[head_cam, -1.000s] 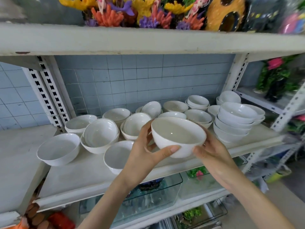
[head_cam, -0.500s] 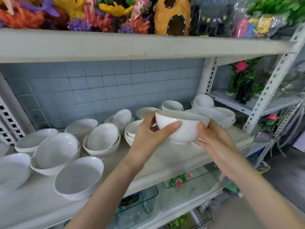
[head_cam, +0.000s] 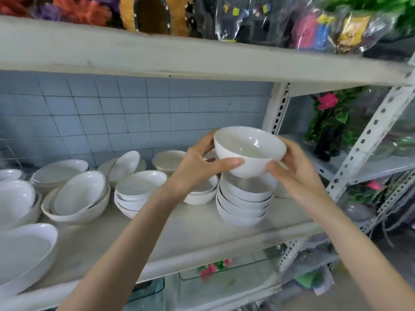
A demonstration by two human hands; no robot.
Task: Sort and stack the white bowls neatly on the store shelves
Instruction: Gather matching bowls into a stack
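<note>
Bright, soft diffuse light; small glare inside bowl; slight motion blur; wide-angle bowing at edges.

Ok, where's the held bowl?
Head view, right of centre: white bowl between left hand and right hand, above the bowl stack near the shelf's right end.

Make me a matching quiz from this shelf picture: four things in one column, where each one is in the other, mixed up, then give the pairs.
1. held bowl
2. bowl stack
3. pink flower
4. orange ornament

A. on the top shelf
B. in the neighbouring rack on the right
C. between the left hand and right hand
D. on the middle shelf, just below the hands

Pairs: 1-C, 2-D, 3-B, 4-A
</note>
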